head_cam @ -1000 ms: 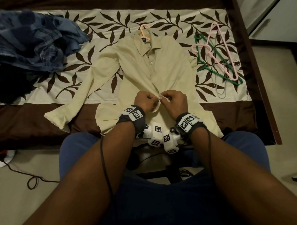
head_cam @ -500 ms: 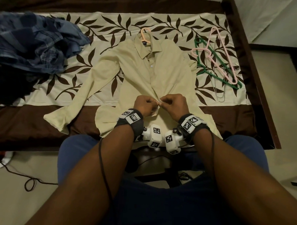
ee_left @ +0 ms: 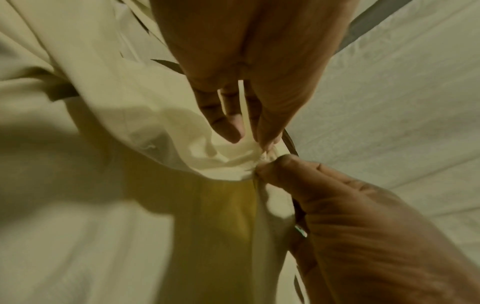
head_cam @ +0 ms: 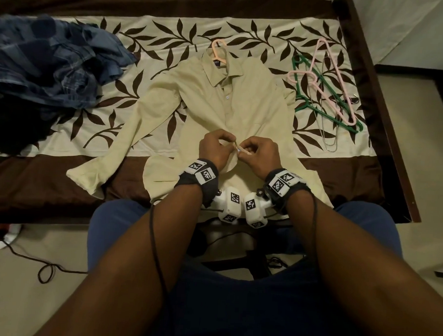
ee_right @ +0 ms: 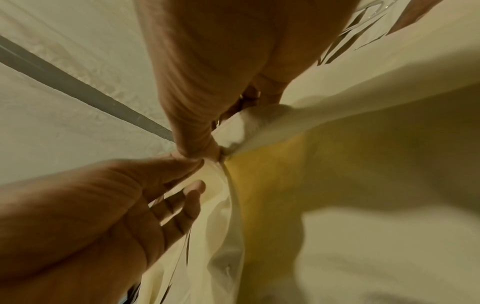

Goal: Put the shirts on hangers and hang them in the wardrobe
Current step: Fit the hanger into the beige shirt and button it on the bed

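Head view shows the cream shirt [head_cam: 245,110] spread face up on the bed [head_cam: 62,178], collar away from the person and a peach hanger [head_cam: 218,50] poking out of the neck. Both hands meet at the shirt's front opening, low on the body of the garment: the left hand [head_cam: 215,148] pinches one edge of the placket and the right hand [head_cam: 261,153] pinches the other, knuckles nearly touching. Left wrist view shows the left hand [ee_left: 249,67] with thumb and fingertips closed on a thin fold of cloth, and the right hand [ee_left: 363,226] nipping the fabric just beside it; right wrist view gives the same pinch from the other side, the shirt [ee_right: 337,185] bunched between the two grips. One long sleeve [head_cam: 120,143] trails off to the person's left toward the bed's edge. A heap of blue checked clothes [head_cam: 49,66] lies well apart on the left side of the bed. On the right side, a green hanger [head_cam: 326,116] and a pink hanger [head_cam: 328,71] lie overlapped, near the shirt's shoulder but apart from it. A dark cable [head_cam: 33,263] snakes over the floor.
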Demonstrator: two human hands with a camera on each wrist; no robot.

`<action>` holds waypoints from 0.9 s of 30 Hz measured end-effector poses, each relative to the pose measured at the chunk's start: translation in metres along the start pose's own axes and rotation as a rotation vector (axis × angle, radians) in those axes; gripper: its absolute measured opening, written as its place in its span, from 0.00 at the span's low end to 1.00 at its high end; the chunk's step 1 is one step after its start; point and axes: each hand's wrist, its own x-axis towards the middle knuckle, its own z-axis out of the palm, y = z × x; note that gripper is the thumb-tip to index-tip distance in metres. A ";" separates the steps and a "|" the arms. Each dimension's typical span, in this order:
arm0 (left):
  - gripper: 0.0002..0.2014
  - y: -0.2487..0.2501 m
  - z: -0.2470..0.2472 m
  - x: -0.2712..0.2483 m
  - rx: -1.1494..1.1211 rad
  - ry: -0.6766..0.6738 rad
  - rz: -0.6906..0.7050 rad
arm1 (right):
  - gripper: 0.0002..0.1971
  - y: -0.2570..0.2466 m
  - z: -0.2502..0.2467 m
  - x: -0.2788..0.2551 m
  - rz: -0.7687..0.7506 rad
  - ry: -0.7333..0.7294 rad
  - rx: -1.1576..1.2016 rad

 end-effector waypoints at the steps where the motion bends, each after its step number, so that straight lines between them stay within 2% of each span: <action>1: 0.08 0.001 -0.001 0.000 0.019 -0.014 0.025 | 0.05 0.000 0.000 -0.001 -0.005 0.002 -0.001; 5: 0.06 -0.002 -0.002 0.002 0.079 -0.029 0.084 | 0.05 -0.001 -0.001 -0.002 -0.005 0.010 -0.004; 9: 0.08 -0.006 -0.002 0.003 0.152 -0.087 0.070 | 0.04 -0.001 0.001 -0.002 -0.009 0.024 -0.008; 14: 0.12 -0.008 -0.003 0.005 0.271 -0.076 0.166 | 0.06 -0.003 0.000 -0.003 -0.037 0.021 0.015; 18: 0.08 -0.011 -0.003 0.007 0.340 0.003 0.137 | 0.05 -0.003 0.000 -0.002 -0.027 0.080 0.029; 21: 0.11 -0.011 -0.004 0.008 0.357 -0.022 0.105 | 0.05 -0.001 0.002 -0.001 -0.016 0.097 0.042; 23: 0.13 -0.009 -0.005 0.012 0.367 0.009 0.173 | 0.06 0.002 0.003 0.000 -0.010 0.084 0.048; 25: 0.08 -0.005 -0.006 0.016 0.382 0.042 0.289 | 0.06 0.003 0.004 0.000 -0.012 0.068 0.052; 27: 0.12 -0.001 -0.007 0.022 0.413 -0.010 0.420 | 0.06 0.004 0.004 0.000 -0.012 0.066 0.057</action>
